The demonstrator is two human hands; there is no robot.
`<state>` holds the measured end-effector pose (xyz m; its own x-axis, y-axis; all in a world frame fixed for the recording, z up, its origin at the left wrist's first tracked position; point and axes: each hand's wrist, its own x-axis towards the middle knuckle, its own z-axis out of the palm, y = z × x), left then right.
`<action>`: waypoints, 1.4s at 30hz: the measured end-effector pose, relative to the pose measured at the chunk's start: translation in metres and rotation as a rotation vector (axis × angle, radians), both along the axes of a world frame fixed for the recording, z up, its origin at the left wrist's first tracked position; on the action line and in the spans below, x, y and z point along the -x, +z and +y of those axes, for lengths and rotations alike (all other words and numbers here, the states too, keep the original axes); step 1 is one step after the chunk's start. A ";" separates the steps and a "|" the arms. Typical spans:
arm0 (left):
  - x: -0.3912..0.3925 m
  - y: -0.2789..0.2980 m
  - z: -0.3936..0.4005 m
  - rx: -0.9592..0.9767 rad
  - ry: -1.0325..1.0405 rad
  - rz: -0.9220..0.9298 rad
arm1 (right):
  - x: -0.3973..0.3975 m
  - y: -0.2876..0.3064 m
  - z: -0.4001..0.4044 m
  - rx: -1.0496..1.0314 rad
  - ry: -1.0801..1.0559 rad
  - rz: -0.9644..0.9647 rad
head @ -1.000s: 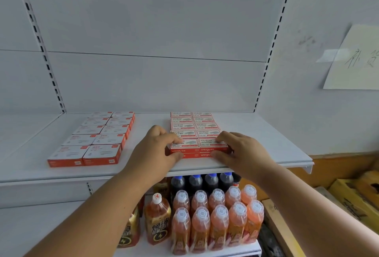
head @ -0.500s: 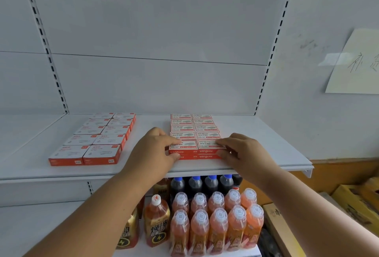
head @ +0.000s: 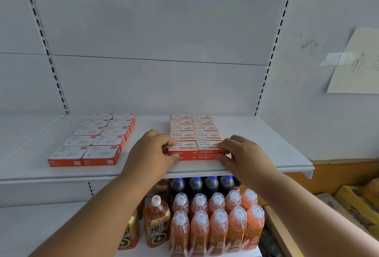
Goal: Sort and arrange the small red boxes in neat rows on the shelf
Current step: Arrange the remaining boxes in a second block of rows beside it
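Left hand [head: 150,151], right hand [head: 243,153] still pinch front red boxes [head: 196,151] (apparently nudged slightly back).

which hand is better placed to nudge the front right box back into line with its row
Right, probably. The right hand already pinches the front right red box at its outer end, while the left hand is on the front left box, across the stack.

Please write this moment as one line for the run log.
left hand: grips front small red cardboard boxes | right hand: grips same boxes | white metal shelf: rows two wide
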<state>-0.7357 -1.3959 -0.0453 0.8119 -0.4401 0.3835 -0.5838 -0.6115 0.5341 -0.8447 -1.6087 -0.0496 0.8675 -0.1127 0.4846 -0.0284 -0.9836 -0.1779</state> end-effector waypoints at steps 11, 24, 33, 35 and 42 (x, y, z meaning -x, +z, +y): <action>0.001 0.000 0.001 0.005 -0.015 0.003 | 0.001 0.003 0.004 0.120 0.005 0.040; 0.008 0.002 -0.010 -0.142 -0.061 -0.317 | -0.005 0.004 -0.003 0.189 0.055 -0.051; 0.002 -0.002 -0.029 -0.106 -0.196 -0.278 | -0.033 0.001 -0.007 0.084 0.376 -0.159; 0.001 -0.002 -0.031 -0.072 -0.186 -0.264 | -0.034 0.001 -0.009 0.065 0.402 -0.188; -0.003 -0.004 -0.034 -0.014 -0.180 -0.205 | -0.038 0.000 -0.013 -0.003 0.425 -0.184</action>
